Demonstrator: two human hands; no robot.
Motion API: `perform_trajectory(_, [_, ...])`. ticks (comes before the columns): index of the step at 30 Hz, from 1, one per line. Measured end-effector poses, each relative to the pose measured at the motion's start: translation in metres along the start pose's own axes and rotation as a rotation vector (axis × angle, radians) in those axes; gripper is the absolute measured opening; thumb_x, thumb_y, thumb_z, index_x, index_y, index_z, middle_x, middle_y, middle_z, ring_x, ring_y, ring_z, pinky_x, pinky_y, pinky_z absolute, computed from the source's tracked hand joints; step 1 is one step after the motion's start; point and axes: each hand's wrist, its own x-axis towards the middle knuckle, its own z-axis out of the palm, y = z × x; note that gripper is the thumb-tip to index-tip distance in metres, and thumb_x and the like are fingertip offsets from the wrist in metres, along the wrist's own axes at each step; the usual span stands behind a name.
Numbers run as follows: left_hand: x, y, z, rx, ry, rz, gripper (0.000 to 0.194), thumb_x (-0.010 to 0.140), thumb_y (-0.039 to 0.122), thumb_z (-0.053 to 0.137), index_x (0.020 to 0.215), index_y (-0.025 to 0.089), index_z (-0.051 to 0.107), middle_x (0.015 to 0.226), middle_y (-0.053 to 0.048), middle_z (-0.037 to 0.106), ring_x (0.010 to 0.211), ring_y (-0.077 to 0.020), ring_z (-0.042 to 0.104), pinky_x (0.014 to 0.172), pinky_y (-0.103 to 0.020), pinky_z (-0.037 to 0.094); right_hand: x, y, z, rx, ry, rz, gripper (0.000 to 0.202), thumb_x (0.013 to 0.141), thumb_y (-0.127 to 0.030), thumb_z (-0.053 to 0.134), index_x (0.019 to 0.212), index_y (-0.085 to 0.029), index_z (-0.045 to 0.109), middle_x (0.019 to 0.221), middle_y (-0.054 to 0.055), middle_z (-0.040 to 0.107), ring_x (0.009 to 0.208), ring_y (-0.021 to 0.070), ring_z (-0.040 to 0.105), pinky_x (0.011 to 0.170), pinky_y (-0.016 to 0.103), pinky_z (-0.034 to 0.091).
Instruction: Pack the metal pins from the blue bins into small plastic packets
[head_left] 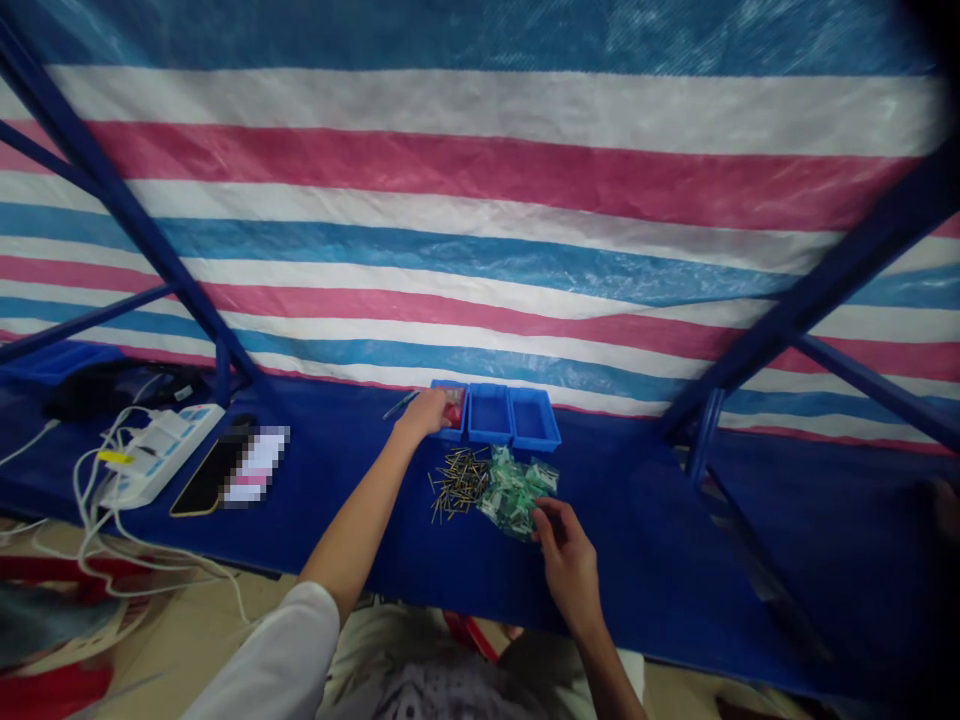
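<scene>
My left hand (427, 412) reaches over the leftmost small blue bin (448, 434), its fingertips hidden beside a red packet (454, 405) in that bin. Whether it grips the packet is not visible. My right hand (568, 555) is at the right edge of a pile of small clear-and-green plastic packets (517, 490). Its thumb and forefinger come together on a packet there, with the other fingers curled. Just left of the packets lies a loose heap of brass-coloured screws or pins (459, 482). Past my left hand, a thin pen-like object (400, 404) sticks out.
Two more blue bins, a middle one (490, 414) and a right one (534, 420), stand alongside. Leftward on the blue tabletop (645, 570) are a phone (206, 475), a blurred-out paper (256, 466) and a white power strip (165, 450) with cables. Blue frame bars (161, 250) flank a striped tarp (480, 180).
</scene>
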Motion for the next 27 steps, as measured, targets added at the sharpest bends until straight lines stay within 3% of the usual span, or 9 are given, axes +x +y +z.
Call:
perform_trajectory(2, [-0.003,0.003,-0.002,-0.006,0.001,0.008,0.033,0.079,0.025,0.086,0.111,0.020,0.078,0.112,-0.013,0.077,0.113,-0.0343,0.071,0.103,-0.041,0.051,0.002,-0.002,-0.001,-0.051,-0.009,-0.045,0.040,0.098,-0.058,0.062,0.115,-0.023,0.070,0.092,0.008,0.074,0.075,0.0262,0.066,0.072,0.038,0.051])
perform_trajectory(5, [-0.022,0.012,0.000,-0.024,0.072,0.040,0.037,0.094,0.023,0.072,0.130,0.020,0.070,0.136,-0.014,0.068,0.129,-0.0318,0.062,0.112,-0.041,0.045,0.006,-0.001,-0.004,-0.160,0.004,-0.171,0.033,0.101,-0.052,0.060,0.115,-0.024,0.071,0.106,0.011,0.074,0.089,0.0287,0.067,0.083,0.041,0.051])
perform_trajectory(7, [-0.047,0.022,0.007,-0.031,0.250,0.052,0.039,0.103,0.024,0.059,0.142,0.019,0.062,0.152,-0.015,0.056,0.140,-0.0313,0.052,0.117,-0.044,0.040,0.010,0.000,-0.006,-0.277,0.010,-0.285,0.029,0.103,-0.048,0.058,0.116,-0.025,0.071,0.112,0.011,0.072,0.098,0.0305,0.065,0.090,0.045,0.050])
perform_trajectory(10, [-0.098,0.035,0.028,-0.066,0.412,0.088,0.036,0.109,0.032,0.049,0.142,0.024,0.061,0.145,-0.011,0.060,0.134,-0.0289,0.055,0.114,-0.047,0.041,0.014,0.003,-0.007,-0.468,-0.011,-0.426,0.032,0.102,-0.046,0.060,0.127,-0.029,0.069,0.122,0.012,0.068,0.111,0.0337,0.060,0.099,0.052,0.046])
perform_trajectory(12, [-0.133,0.040,0.046,-0.069,0.354,0.086,0.042,0.108,0.044,0.051,0.147,0.028,0.056,0.147,-0.010,0.058,0.135,-0.0298,0.053,0.113,-0.049,0.042,0.015,0.004,-0.004,-0.563,-0.038,-0.477,0.039,0.101,-0.047,0.062,0.137,-0.031,0.065,0.133,0.012,0.064,0.120,0.0353,0.056,0.103,0.054,0.045])
perform_trajectory(15, [-0.168,0.043,0.070,-0.008,0.248,0.078,0.082,0.097,0.068,0.057,0.163,0.026,0.034,0.164,-0.015,0.041,0.151,-0.0378,0.037,0.120,-0.058,0.034,0.015,0.003,0.006,-0.663,-0.077,-0.539,0.046,0.102,-0.045,0.062,0.146,-0.032,0.058,0.143,0.011,0.060,0.131,0.0360,0.051,0.107,0.054,0.043])
perform_trajectory(19, [-0.168,0.043,0.081,0.025,0.203,0.109,0.091,0.097,0.070,0.055,0.168,0.024,0.020,0.170,-0.017,0.031,0.156,-0.0385,0.028,0.124,-0.059,0.027,0.022,-0.006,0.027,-0.748,-0.178,-0.644,0.045,0.106,-0.037,0.056,0.151,-0.031,0.054,0.147,0.010,0.059,0.142,0.0338,0.045,0.110,0.050,0.042])
perform_trajectory(23, [-0.148,0.043,0.076,0.009,0.190,0.155,0.071,0.100,0.060,0.059,0.158,0.025,0.041,0.154,-0.016,0.050,0.143,-0.0368,0.045,0.117,-0.058,0.034,0.040,-0.014,0.049,-0.801,-0.265,-0.707,0.045,0.108,-0.026,0.049,0.152,-0.030,0.052,0.145,0.008,0.063,0.137,0.0325,0.048,0.110,0.051,0.039])
perform_trajectory(27, [-0.142,0.042,0.073,-0.028,0.213,0.168,0.045,0.106,0.044,0.056,0.146,0.025,0.053,0.144,-0.013,0.057,0.135,-0.0316,0.050,0.111,-0.051,0.040,0.060,-0.013,0.061,-0.842,-0.291,-0.746,0.037,0.108,-0.025,0.049,0.142,-0.028,0.062,0.134,0.010,0.068,0.121,0.0329,0.055,0.101,0.051,0.042])
